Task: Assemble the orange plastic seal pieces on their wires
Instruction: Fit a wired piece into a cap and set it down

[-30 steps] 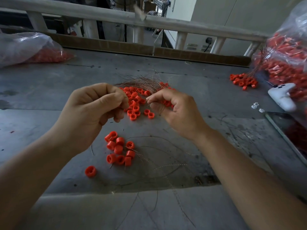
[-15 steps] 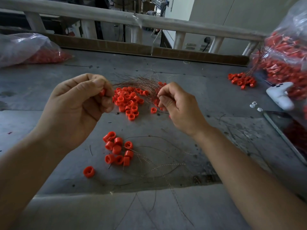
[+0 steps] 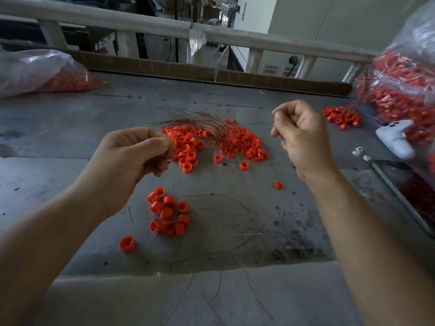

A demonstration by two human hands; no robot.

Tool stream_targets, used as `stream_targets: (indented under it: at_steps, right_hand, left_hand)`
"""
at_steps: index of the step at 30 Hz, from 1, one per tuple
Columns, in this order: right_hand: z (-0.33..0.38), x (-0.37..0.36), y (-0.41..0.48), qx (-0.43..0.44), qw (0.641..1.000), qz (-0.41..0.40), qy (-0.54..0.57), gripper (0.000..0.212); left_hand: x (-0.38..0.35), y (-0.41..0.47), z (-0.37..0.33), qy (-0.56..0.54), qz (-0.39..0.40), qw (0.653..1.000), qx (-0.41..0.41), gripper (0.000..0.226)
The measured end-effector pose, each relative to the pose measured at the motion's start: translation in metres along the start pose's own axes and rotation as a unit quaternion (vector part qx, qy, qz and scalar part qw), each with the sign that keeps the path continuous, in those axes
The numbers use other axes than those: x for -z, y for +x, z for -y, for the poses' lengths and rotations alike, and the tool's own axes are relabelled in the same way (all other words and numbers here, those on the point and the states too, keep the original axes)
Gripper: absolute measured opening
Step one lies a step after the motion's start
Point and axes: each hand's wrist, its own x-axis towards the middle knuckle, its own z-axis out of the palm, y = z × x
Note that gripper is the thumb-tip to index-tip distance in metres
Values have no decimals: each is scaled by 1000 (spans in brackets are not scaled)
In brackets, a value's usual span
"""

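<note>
— Far along?
— Hardly. Pinching a seal piece (image 3: 164,154) in the left grip (image 3: 131,161), a thin wire (image 3: 273,127) in the right grip (image 3: 303,137), above the counter (image 3: 70,128). Not joined yet. Loads to thread from the big pile (image 3: 244,144).

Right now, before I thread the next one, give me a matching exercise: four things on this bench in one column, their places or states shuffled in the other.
Things
1. wire bundle
2. white controller
3. lone orange piece
4. right hand

Places or states
A. pinches a thin wire, raised off the table
B. far right, beside the big bag
C. front left, nearest the camera
D. lying across the large orange pile

Pairs: 1-D, 2-B, 3-C, 4-A
</note>
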Motion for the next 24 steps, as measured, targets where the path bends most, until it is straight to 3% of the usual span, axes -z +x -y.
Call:
stream_targets:
  at_steps: [2, 6, 9, 13, 16, 19, 21, 24]
  right_hand:
    - [-2, -1, -1, -1, 998, 12, -68, 27]
    - [-4, 5, -1, -18, 986, 33, -161, 26]
    - [-2, 11, -1, -24, 980, 16, -197, 20]
    - [18, 6, -9, 90, 983, -46, -150, 7]
    - [38, -9, -25, 189, 977, 70, -75, 7]
    - [44, -26, -39, 284, 934, 165, -138, 27]
    - [41, -34, -43, 311, 916, 185, -174, 23]
    - [35, -35, -42, 311, 919, 176, -168, 10]
  left_hand:
    - [-2, -2, 3, 35, 16, 999, -4, 34]
    - [-8, -6, 2, 51, 54, 997, -8, 18]
    - [-12, -9, -2, 53, 76, 996, -10, 17]
    - [-16, -13, -6, 60, 112, 992, -26, 16]
    - [-17, -13, -7, 56, 113, 991, -34, 17]
    - [-16, -12, -7, 59, 108, 992, -37, 20]
    - [-17, -12, -7, 55, 104, 992, -41, 20]
    - [-19, -12, -8, 60, 103, 992, -45, 19]
